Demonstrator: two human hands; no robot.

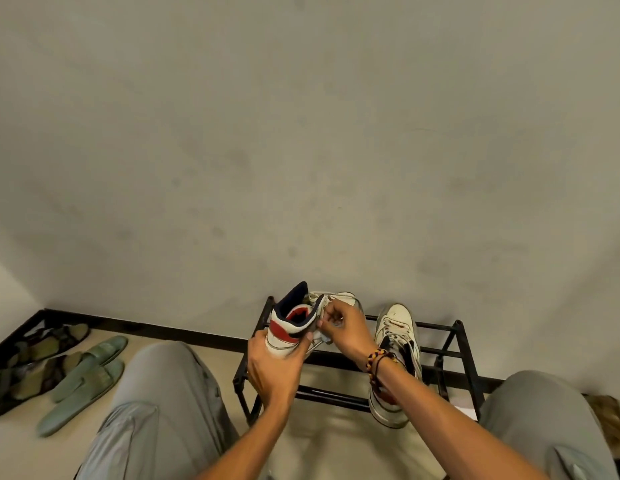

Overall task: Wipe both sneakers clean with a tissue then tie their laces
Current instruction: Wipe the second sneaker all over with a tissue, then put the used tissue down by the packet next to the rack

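Black rack (436, 351) bearing one sneaker (396, 336)

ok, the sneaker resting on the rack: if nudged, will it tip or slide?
The second sneaker likely tips easily: it lies across thin bars of the black metal shoe rack with its heel end hanging over the front. It probably keeps its shape, as its upper looks stiff. Its laces look loose and may snag.

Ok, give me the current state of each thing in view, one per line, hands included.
White high-top sneaker with red heel panel: lifted, heel toward the camera, gripped at the heel.
Second white sneaker: resting on the rack, untouched.
Black metal shoe rack: standing against the wall.
Left hand: grips the held sneaker's heel.
Right hand: fingers curled at the held sneaker's side, pinching something pale; tissue or lace, unclear.
Green slippers: lying on the floor.
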